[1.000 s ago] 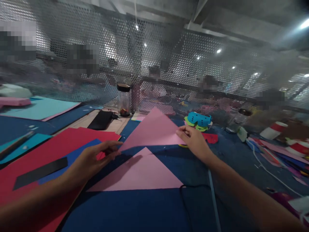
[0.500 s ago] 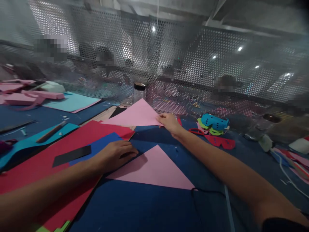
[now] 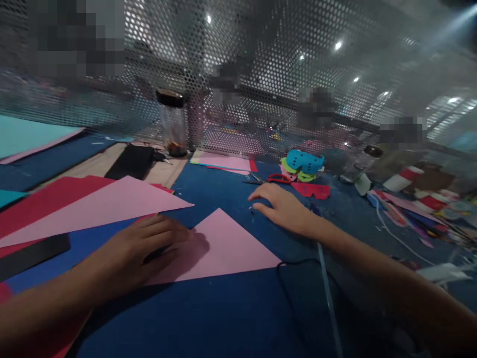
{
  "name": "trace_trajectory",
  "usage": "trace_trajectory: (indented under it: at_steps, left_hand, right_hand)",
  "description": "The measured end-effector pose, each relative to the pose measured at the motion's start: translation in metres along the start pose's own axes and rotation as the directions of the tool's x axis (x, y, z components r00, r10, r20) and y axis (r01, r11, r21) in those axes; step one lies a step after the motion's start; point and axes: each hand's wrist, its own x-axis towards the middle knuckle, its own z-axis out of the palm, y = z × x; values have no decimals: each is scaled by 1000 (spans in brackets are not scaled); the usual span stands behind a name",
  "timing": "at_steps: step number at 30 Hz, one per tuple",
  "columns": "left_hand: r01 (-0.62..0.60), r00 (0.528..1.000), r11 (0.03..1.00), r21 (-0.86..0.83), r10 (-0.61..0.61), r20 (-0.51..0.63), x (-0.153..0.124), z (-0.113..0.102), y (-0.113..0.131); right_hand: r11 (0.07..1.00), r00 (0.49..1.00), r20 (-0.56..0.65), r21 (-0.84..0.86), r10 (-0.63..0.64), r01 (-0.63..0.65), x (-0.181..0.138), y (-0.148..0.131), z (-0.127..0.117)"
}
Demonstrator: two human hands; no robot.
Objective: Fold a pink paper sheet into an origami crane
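A pink paper triangle lies flat on the blue table. My left hand is over its left part, fingers loosely bent and holding nothing; whether the fingertips press on the paper I cannot tell. Left of it, a second pink triangle rests across red sheets and a blue sheet. Beyond the near triangle's right side, my right hand is empty, thumb and fingers apart. Just past its fingers are red-handled scissors, their blades pointing left.
A clear jar with a dark lid stands by the perforated metal screen. A black phone-like object lies nearby. Blue and green mask-shaped cutouts and a red one sit behind my right hand. A dark cord touches the triangle's right corner.
My right hand has let go of the second pink triangle, which now lies over the sheets on the left. The right hand is now near the scissors. The view has turned right.
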Motion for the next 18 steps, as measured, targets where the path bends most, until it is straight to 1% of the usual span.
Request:
trace_trajectory:
  at_steps: [3, 5, 6, 8, 10, 12, 16, 18]
  left_hand:
    - [-53, 999, 998, 24, 53, -2, -2, 4, -7]
    - [-41, 999, 995, 86, 42, -9, -1, 6, -14]
    - [-23, 1000, 991, 130, 25, -15, -1, 7, -18]
    - [49, 999, 974, 219, -47, -16, 1, 7, -24]
    - [139, 990, 948, 287, -143, -5, 2, 7, -30]
    - [200, 978, 922, 331, -210, -5, 0, 6, -36]
    - [246, 967, 893, 378, -253, -30, -7, 6, -51]
    - [259, 966, 904, 340, -243, -91, -10, 7, -59]
  right_hand:
    - [997, 999, -22, -70, 25, -26, -43, 12, -1]
    - [997, 998, -36, -60, 48, -50, -57, 14, 7]
    - [996, 997, -44, -61, 65, -68, -60, 13, 12]
    - [994, 997, -47, -81, 64, -68, -59, 11, 22]
    - [994, 999, -29, -109, 29, -32, -55, 9, 30]
    - [990, 1000, -2, -143, 1, -1, -52, 8, 34]
    - [982, 1000, 5, -189, -10, 11, -54, 8, 35]
    - [984, 1000, -14, -177, -7, 4, -56, 9, 35]
